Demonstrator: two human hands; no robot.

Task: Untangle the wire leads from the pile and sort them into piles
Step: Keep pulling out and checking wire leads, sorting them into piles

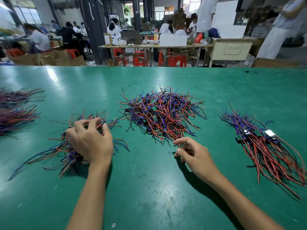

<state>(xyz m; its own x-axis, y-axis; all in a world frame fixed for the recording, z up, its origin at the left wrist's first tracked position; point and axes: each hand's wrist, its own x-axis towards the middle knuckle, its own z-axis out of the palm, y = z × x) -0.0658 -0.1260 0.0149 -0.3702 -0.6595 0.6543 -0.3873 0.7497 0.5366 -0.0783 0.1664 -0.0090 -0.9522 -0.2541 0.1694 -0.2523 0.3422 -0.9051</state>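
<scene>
On the green desk (pixel 149 188), the left hand (pixel 90 143) grips a small red-blue-black wire bundle (pixel 66 151) left of the large tangled wire pile (pixel 162 113); the right hand (pixel 194 153), loosely curled and holding nothing, touches the pile's near edge.

Under my hands I see a green table (pixel 149 188) with a smooth, semi-glossy top that throws back pale window glare and shows scuffs and dull scratches near my wrists. Beneath my left hand (pixel 90 141), the small bundle (pixel 73 146) looks like thin leads sheathed in red, blue and black plastic. Just beyond my right hand (pixel 194 155), the tangled pile (pixel 163 113) has the same slick insulation, with small green circuit boards among it. To the right of that hand, the sorted pile (pixel 265 146) carries green boards; one component (pixel 270 132) glares shiny white.
</scene>
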